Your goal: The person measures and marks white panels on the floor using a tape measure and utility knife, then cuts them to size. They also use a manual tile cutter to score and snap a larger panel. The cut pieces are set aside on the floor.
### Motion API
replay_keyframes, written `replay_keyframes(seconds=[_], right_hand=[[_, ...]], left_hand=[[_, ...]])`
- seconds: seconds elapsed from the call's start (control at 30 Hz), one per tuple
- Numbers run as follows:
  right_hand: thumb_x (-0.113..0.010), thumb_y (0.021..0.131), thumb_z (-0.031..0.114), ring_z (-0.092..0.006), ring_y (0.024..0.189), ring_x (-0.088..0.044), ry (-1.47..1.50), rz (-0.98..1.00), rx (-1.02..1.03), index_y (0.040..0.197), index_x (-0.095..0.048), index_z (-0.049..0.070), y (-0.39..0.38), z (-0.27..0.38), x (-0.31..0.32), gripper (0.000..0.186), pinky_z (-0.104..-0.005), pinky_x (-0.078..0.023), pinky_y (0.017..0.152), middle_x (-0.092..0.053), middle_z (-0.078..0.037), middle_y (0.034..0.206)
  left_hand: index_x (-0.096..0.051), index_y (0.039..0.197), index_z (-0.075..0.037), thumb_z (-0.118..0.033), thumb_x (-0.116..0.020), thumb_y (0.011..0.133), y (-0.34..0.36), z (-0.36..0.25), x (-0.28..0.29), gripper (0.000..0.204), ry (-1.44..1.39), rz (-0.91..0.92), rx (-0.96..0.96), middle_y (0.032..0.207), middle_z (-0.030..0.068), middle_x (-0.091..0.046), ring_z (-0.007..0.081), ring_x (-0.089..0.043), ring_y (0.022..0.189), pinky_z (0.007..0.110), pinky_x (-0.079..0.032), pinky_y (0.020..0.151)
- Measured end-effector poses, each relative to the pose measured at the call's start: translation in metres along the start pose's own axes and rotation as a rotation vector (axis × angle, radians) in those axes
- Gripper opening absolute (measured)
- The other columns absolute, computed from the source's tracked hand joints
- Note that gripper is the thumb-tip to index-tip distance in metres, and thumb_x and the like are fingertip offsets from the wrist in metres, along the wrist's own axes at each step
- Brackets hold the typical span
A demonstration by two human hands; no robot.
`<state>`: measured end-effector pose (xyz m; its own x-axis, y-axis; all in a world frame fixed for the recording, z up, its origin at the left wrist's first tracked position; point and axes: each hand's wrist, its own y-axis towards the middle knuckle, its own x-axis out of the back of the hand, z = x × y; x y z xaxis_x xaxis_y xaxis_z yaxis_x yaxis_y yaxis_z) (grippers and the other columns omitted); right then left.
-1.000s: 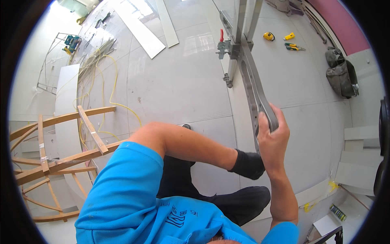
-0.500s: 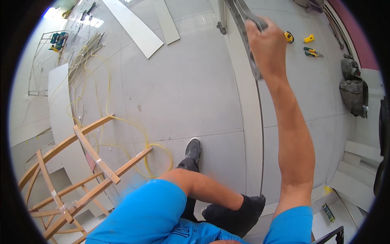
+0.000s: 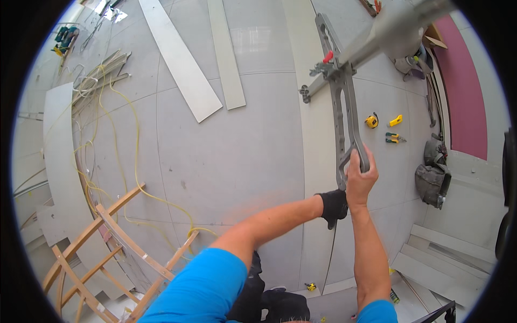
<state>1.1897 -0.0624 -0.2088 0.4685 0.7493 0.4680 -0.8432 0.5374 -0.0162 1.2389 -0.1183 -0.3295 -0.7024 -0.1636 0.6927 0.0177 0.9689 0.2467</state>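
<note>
My bare right hand (image 3: 362,180) is wrapped round the looped handle at the near end of a long grey metal tool (image 3: 339,116). Holes and slots run along its body, and a small red lever sits by a crosspiece near its middle. A wide grey arm, blurred, slants from there to the upper right. My left hand (image 3: 333,207), in a black glove, is just left of my right wrist at the tool's near tip; its fingers are hidden. Beneath the tool, a long pale board (image 3: 318,156) stretches from near to far.
On the floor to the right are a yellow tape measure (image 3: 371,120), a yellow cutter (image 3: 396,120), pliers (image 3: 395,138) and a grey bag (image 3: 432,180). Two white boards (image 3: 180,62) lie ahead. A wooden frame (image 3: 126,237) and a yellow hose (image 3: 137,140) are at left. Another tape measure (image 3: 310,287) lies near.
My right hand has come nearer with the tool, and more of the tool shows. My left arm has reached forward to the right, bringing the gloved hand to the tool's near tip.
</note>
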Motion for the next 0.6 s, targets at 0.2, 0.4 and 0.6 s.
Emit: replay_keyframes(seconds=[0.2,0.4,0.6], right_hand=[[-0.063,0.089,0.007,-0.0120,0.077,-0.063,-0.057,0.042,-0.029,0.114,-0.061,-0.004,0.012,0.011,-0.008,0.027,-0.0274,-0.052,0.068,-0.069,-0.010,0.092],[-0.065,0.088,0.016,-0.0146,0.066,-0.059,0.054,0.058,0.109,0.110,-0.062,-0.005,0.184,0.076,-0.128,0.030,-0.0278,-0.050,0.066,-0.067,-0.010,0.079],[-0.064,0.088,0.027,-0.0218,0.066,-0.062,-0.147,-0.025,0.243,0.111,-0.062,-0.005,0.305,0.116,-0.206,0.040,-0.0331,-0.050,0.067,-0.064,-0.015,0.073]], left_hand=[[-0.065,0.058,-0.016,-0.037,-0.073,0.067,0.012,-0.013,-0.056,0.024,-0.457,-0.281,0.341,0.057,-0.0006,-0.060,0.0211,-0.058,0.055,0.037,-0.043,0.062],[-0.053,0.049,-0.026,-0.024,-0.060,0.073,0.009,-0.033,-0.025,0.025,0.257,0.034,0.140,0.052,-0.0016,-0.052,0.0181,-0.051,0.054,0.037,-0.032,0.057],[-0.053,0.058,-0.019,-0.024,-0.059,0.076,-0.008,-0.057,-0.062,0.020,0.081,0.303,0.205,0.059,-0.0025,-0.050,0.0224,-0.054,0.065,0.038,-0.037,0.062]])
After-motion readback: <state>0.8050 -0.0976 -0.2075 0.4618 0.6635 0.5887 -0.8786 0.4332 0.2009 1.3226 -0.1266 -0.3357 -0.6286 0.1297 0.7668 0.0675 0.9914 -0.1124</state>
